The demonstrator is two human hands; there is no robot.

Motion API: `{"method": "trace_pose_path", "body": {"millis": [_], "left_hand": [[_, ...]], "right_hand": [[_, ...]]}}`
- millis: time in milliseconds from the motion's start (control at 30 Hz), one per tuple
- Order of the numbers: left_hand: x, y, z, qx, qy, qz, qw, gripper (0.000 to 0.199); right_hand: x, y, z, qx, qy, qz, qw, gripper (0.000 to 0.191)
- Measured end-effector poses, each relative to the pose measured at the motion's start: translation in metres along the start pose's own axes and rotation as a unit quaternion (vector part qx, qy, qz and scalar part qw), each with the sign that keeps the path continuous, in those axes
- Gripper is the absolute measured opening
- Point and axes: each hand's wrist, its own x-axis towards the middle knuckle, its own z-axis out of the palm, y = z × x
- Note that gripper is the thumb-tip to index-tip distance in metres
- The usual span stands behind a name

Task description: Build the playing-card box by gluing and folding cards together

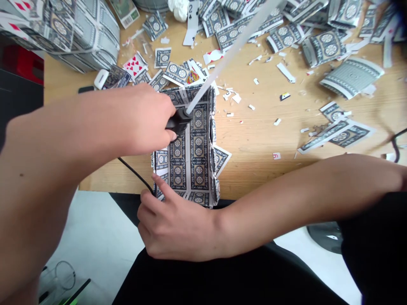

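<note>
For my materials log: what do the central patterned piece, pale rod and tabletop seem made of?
Patterned piece: probably smooth card; playing card backs show. Pale rod: perhaps plastic or glue, smooth; milky, translucent. Tabletop: wood or laminate, apparently satin; faint grain shows.

The person wears a black sleeve [377, 241] and black legwear [222, 279]; hands [140, 120] bare.

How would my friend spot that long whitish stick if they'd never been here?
On the wooden table, find the dark-patterned card piece at its front edge. There, the left hand grips a black tool, and the stick slants from that tool to the picture's top edge. It's one long plain rod among patterned cards and tiny scraps.
</note>
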Motion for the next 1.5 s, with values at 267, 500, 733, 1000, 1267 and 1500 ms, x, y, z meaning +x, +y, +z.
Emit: {"method": "trace_pose_path", "body": {"millis": [267,500,733,1000,1267,1500], "left_hand": [[0.016,0.024,-0.026,0.062,-0.003,-0.071,0.995,0.053],[0.018,0.011,-0.022,0.090,0.031,-0.062,0.994,0.047],[0.019,0.003,-0.018,0.150,0.064,-0.021,0.986,0.054],[0.017,0.000,-0.016,0.086,0.056,-0.055,0.993,0.054],[0.017,0.012,-0.023,0.137,0.025,-0.066,0.988,0.049],[0.016,0.012,-0.023,0.122,0.026,-0.058,0.990,0.048]], "right_hand": [[0.002,0.006,0.003,-0.001,-0.047,-0.037,0.998,0.023],[0.003,0.007,0.001,-0.012,-0.065,-0.054,0.996,0.021],[0.004,0.007,0.000,-0.013,-0.075,-0.055,0.996,0.023],[0.006,0.007,0.001,-0.023,-0.085,-0.055,0.995,0.028],[0.006,0.006,0.004,-0.024,-0.082,-0.048,0.995,0.028],[0.006,0.007,0.004,-0.024,-0.084,-0.054,0.995,0.026]]}}
